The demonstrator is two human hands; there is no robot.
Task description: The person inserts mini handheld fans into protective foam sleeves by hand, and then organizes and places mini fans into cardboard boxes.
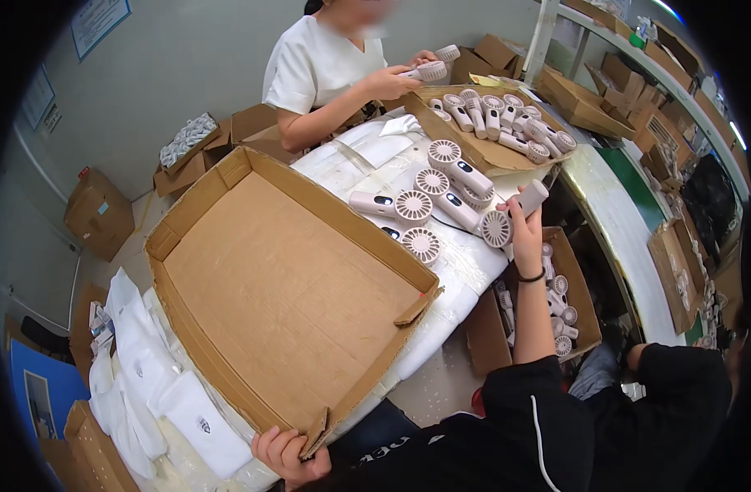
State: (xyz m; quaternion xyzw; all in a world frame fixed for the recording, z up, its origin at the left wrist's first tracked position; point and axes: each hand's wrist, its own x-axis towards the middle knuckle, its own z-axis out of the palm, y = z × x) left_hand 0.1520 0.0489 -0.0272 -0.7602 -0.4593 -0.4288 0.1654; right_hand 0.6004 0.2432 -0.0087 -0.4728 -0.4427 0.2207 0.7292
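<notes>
At the lower edge, my left hand [290,456] has its fingers curled over the near corner of a large shallow cardboard tray [293,283], which lies bare inside and slants across the table. My right hand [525,238] is wrapped round a pale pink handheld fan [533,197] over the table's right side. Left of that hand lies a small group of similar fans, among them one with a dark display on its handle [372,202] and one with its round grille up [421,244].
Across the table a person in white [310,66] holds fans beside a cardboard box [506,160] of fans. Below my right arm stands another box [590,316] with fans. White cloth bags [203,422] lie at left; a green-topped bench [621,180] and shelving stand right. A dark sleeve [687,377] shows lower right.
</notes>
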